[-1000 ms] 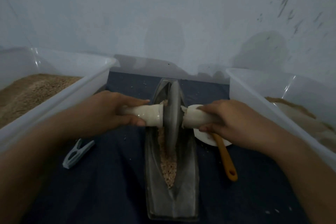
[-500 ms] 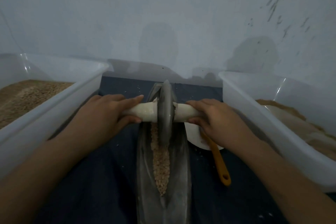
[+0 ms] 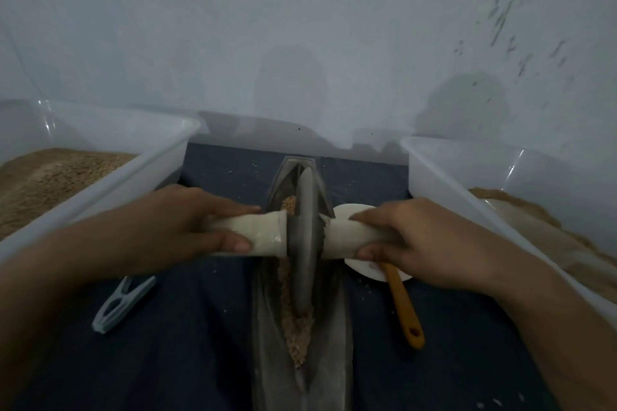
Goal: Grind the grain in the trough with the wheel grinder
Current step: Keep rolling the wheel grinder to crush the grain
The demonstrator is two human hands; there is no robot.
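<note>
Grinding under way: left hand and right hand each wrapped round a handle of the wheel grinder, standing in the trough over the grain; next stroke needs even downward pressure.

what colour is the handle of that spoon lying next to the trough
Orange. The spoon handle lies right of the trough, shown in the head view.

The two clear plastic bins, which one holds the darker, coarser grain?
The bin on the person's left: its fill is brown and grainy, heaped near the rim. The right bin holds a paler, smoother-looking heap lower down.
</note>
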